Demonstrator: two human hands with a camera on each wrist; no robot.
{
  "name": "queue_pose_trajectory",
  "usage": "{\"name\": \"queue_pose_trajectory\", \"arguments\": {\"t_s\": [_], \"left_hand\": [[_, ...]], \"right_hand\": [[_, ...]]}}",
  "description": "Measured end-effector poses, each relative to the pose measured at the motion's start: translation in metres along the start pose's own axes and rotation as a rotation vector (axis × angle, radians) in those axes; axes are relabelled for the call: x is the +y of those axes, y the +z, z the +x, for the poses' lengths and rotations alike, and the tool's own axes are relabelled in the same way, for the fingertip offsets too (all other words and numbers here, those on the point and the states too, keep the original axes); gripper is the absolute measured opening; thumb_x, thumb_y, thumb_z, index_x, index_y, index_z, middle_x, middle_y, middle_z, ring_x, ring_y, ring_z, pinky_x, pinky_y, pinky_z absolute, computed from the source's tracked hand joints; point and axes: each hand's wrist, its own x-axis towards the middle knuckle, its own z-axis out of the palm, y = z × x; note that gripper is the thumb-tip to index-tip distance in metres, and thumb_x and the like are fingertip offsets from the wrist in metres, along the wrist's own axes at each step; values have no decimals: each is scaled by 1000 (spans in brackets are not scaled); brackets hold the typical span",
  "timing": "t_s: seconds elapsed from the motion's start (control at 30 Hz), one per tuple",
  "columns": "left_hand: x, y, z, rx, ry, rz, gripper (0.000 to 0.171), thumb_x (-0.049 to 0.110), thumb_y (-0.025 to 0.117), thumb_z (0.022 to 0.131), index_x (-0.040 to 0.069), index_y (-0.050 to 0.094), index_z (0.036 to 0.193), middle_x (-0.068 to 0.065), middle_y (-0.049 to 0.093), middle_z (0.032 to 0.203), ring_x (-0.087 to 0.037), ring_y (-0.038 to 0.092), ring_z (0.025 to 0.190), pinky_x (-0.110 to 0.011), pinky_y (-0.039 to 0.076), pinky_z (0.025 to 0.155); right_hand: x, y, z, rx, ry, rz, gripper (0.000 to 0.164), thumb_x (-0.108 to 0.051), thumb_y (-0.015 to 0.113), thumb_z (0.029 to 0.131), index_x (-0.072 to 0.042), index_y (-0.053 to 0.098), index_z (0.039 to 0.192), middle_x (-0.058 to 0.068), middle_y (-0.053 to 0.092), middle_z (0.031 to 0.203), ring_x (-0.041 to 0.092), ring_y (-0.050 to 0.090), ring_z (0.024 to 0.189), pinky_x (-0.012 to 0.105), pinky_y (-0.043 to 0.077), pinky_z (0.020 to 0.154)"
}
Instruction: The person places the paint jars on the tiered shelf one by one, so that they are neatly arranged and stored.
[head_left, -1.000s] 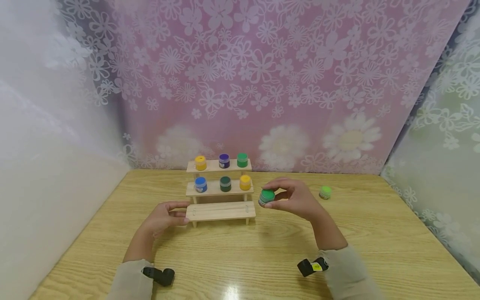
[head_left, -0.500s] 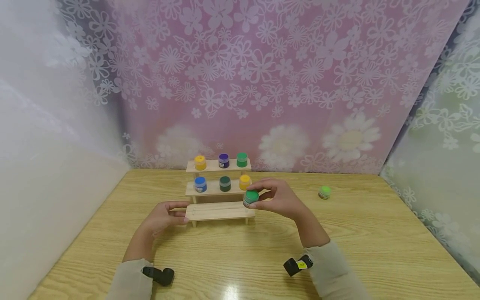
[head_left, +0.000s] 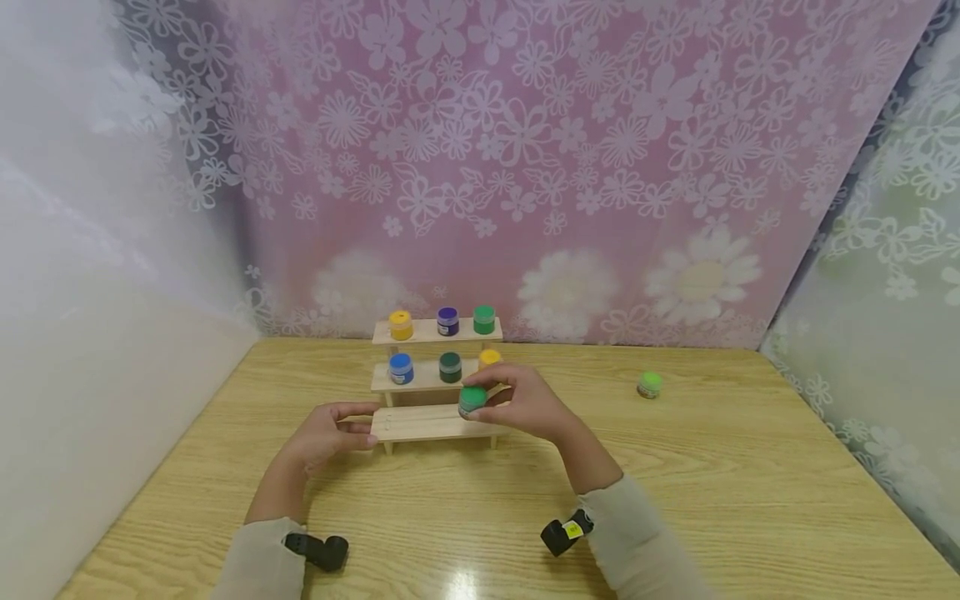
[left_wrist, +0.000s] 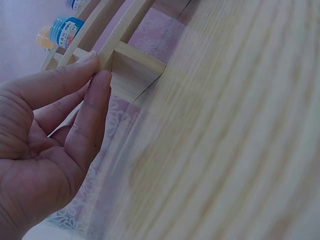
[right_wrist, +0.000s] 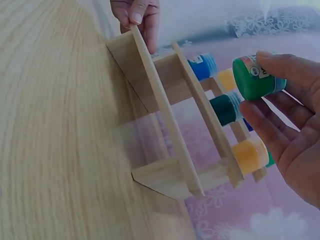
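Observation:
My right hand (head_left: 522, 403) pinches a small green paint jar (head_left: 472, 401) between thumb and fingers. In the right wrist view this green jar (right_wrist: 255, 77) hangs above the lowest step, apart from the wood. My left hand (head_left: 324, 437) grips the left end of the lowest step of a three-step wooden stand (head_left: 420, 423); the left wrist view has thumb and fingertips pinching that board's end (left_wrist: 107, 55). On the middle step sit a blue jar (head_left: 401, 368), a dark green jar (head_left: 450, 367) and a yellow jar (head_left: 490, 358), the last partly hidden by my right hand.
The top step carries a yellow jar (head_left: 401, 325), a purple jar (head_left: 447, 322) and a green jar (head_left: 484, 320). A light green jar (head_left: 649, 385) stands on the wooden table (head_left: 720, 450) to the right. A flowered pink curtain (head_left: 480, 167) hangs behind.
My right hand has moved left with the green paint jar, from beside the stand to over its lowest step. My left hand has stayed at the board's end.

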Motion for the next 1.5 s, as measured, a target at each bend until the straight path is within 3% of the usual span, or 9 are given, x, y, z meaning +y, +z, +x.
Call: {"name": "queue_pose_trajectory", "arguments": {"t_s": [0.33,0.53,0.7,0.93,1.2,1.5], "left_hand": [[0,-1,0,5,-5,12,58,-3,78,79,-6,56,133,-17,64,114,-21,63,94,-30,56,77],[-2,-2,1,-8,0,9,60,-4,78,79,-7,54,134,-18,65,114,-21,63,95,-31,56,78],[-2,-3,1,-13,-6,-5,61,-4,78,79,-7,53,135,-17,66,112,-21,64,94,-31,57,77],[-2,-3,1,-12,-12,-11,61,-4,78,79,-7,53,135,-16,66,111,-21,64,94,-31,57,76],[-2,-2,4,-3,-6,-5,60,-6,77,79,-7,54,134,-17,65,113,-22,64,95,-31,57,77],[-4,-2,3,-9,-6,-5,60,-4,78,79,-7,55,134,-17,64,113,-21,64,95,-31,57,77]], "right_hand": [[15,26,14,14,74,-5,39,-12,82,80,-7,70,118,1,67,102,17,67,92,31,56,80],[18,39,18,-3,120,11,40,-7,80,82,-5,69,120,3,67,107,23,66,97,30,56,80],[18,48,22,-6,132,-41,40,-4,79,82,-3,68,120,3,65,111,21,63,102,27,55,81],[21,59,28,-7,135,-161,37,-5,80,81,-6,71,117,3,66,106,18,64,97,24,55,78],[19,67,32,7,189,-171,39,-8,80,81,-9,71,119,1,68,108,19,65,97,26,55,78],[20,75,34,47,188,-191,42,-8,81,81,-5,69,121,3,69,106,19,67,95,26,55,78]]}}
